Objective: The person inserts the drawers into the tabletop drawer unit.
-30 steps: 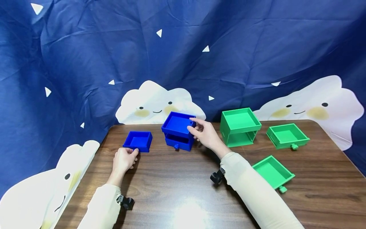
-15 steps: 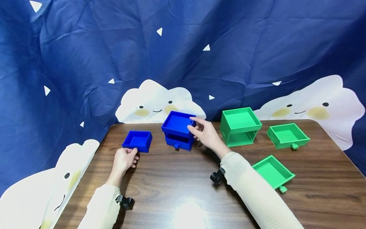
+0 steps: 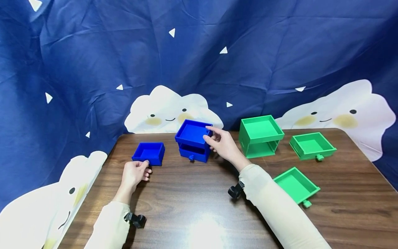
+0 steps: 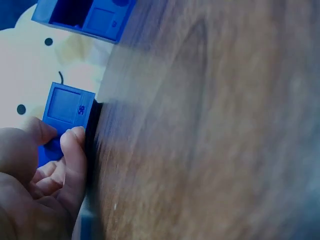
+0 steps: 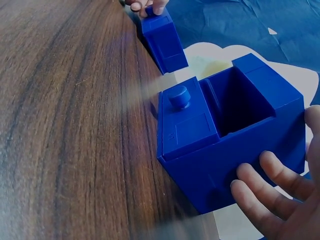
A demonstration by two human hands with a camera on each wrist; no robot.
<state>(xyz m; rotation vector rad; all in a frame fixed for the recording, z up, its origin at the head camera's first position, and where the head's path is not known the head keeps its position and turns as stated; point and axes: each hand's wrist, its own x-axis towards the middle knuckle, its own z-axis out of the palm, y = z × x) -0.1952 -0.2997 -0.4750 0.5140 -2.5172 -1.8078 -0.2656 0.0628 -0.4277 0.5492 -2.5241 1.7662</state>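
Note:
My left hand pinches the knob of a small blue drawer at the left of the table. In the left wrist view the thumb and a finger close over the knob on the drawer's front. To its right, a blue mini cabinet has a tray-like top, a vacant upper slot and a lower drawer pushed in, its round knob showing. At its top right edge my right hand holds the cabinet. Several fingertips press on its side in the right wrist view.
A green cabinet with an open front stands right of the blue one. Two green drawers lie out on the wooden table, one at the right, one nearer. A blue cloud-print curtain hangs behind.
My left thumb has shifted slightly left along the drawer's front, and the drawer has barely moved. The right hand stays on the cabinet. The head view has tilted a little.

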